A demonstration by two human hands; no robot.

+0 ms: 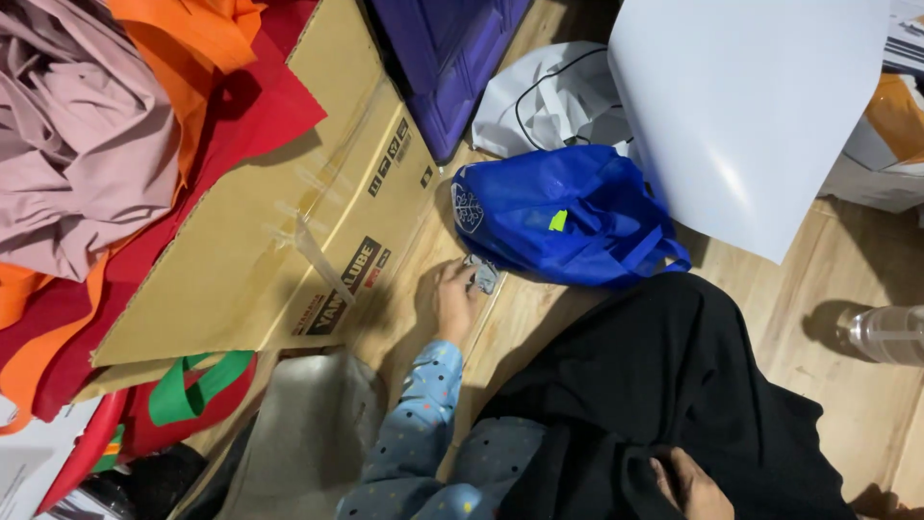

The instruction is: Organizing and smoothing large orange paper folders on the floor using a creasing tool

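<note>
At far left, a heap of loose cloth [87, 135] fills the corner: dusty-pink fabric crumpled on top, with orange and red sheets spread flat beneath it. To its right lies a flattened brown cardboard box [289, 212], matte, sealed along its seam with clear tape and resting partly over the red sheet. Below the box, at near left, sits a red bag with a green handle [183, 395], and beside it a grey soft bag [308, 433] with a slack, folded surface.

The left hand [454, 299], extending from a light-blue dotted sleeve [414, 433], rests on the wooden floor [847, 279] just right of the cardboard box. Its fingers are curled closed on a small grey-white object [484, 276], which lies at the near edge of the blue bag; the object's kind cannot be told.

The blue non-woven tote bag [568, 217] lies on its side, soft and crumpled, its handles trailing right; its contents are hidden. Beyond it are a purple plastic bin [452, 58] and a white drawstring bag [549, 101]. A large, smooth white sheet [760, 106] stands to the right.

Black fabric [654, 385] covers the near centre. The right hand [688, 486] rests on it at the near edge, partly hidden in a fold; its grip cannot be told. At far right, a clear plastic bottle [885, 334] lies on the floor.
</note>
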